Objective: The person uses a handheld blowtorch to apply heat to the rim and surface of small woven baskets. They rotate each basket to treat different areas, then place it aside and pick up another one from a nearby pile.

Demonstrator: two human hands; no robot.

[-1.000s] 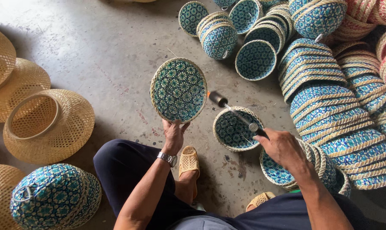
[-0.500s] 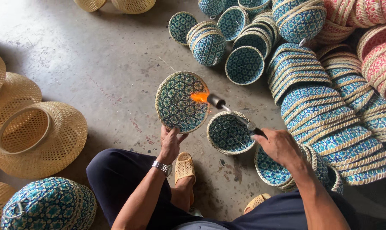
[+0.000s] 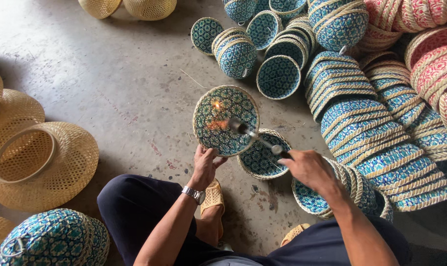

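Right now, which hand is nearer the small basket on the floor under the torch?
Right. The right hand holds the torch right beside the small basket; the left hand is further off, gripping the round woven lid.

The basket (image 3: 226, 120) in my left hand (image 3: 206, 165) is teal and white, woven in a star-like pattern with a pale straw rim. An orange flame (image 3: 214, 123) glows on it. At right, stacked baskets (image 3: 376, 133) are blue and cream; upper right ones (image 3: 430, 54) red and pink. The hats (image 3: 41, 165) at left are plain straw yellow; the floor (image 3: 125, 83) is grey.
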